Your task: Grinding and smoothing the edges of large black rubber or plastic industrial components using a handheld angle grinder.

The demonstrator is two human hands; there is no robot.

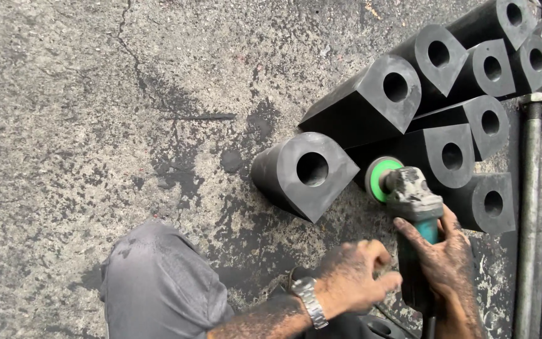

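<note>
Head view, both hands (403, 267) gripping grinder (412, 207), beside rubber block (305, 172)

Right hand (450, 251) wraps the angle grinder (412, 207), hiding its body; the grinder's rear runs off the bottom edge. Left hand (352, 276) covers the side handle. Metal rods (528, 207) are cut off at bottom. Topmost rubber blocks (509, 19) are clipped by the top edge.

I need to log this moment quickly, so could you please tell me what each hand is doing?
Left hand: closed around the angle grinder's side handle.
Right hand: closed on the angle grinder body.
</note>
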